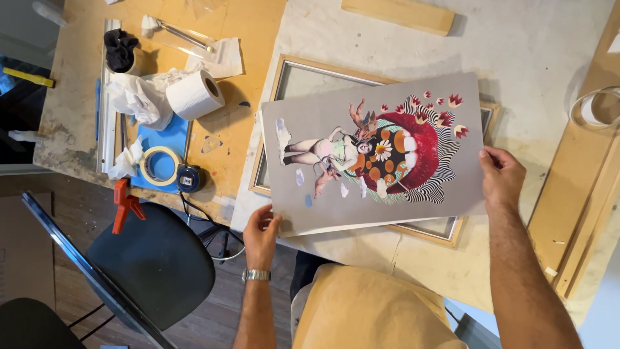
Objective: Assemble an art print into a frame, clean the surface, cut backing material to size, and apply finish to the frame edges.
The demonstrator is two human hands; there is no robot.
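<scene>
From the head view, you hold the grey collage print (381, 161) by two opposite edges, lifted and tilted over the wooden picture frame (284, 71), which lies flat on the pale worktop (516, 58). The print covers most of the frame; only the frame's upper left corner, its left side and a strip along its lower right edge show past the print.

Your left hand (260, 232) grips the print's lower left corner, fingers closed on the edge with the thumb on top. A metal wristwatch (256, 275) sits on that wrist. Your right hand (500, 174) pinches the print's right edge, thumb on the face and fingers curled under it, so you cannot see them.

Left of the frame, on the orange board (245, 26), a roll of toilet paper (195, 95) lies on its side beside crumpled white tissue (139, 97). Further left and lower than the frame, a ring of masking tape (160, 166) rests on a blue sheet (171, 139), with a small tape measure (188, 179) just beside it. An orange clamp (124, 203) hangs at the board's edge, above a black chair seat (152, 262).

Above the frame lies a short wooden block (397, 14). Well to the right of the frame, wooden strips (581, 213) run along the worktop's edge, with a loop of white tape (594, 106) on them.
</scene>
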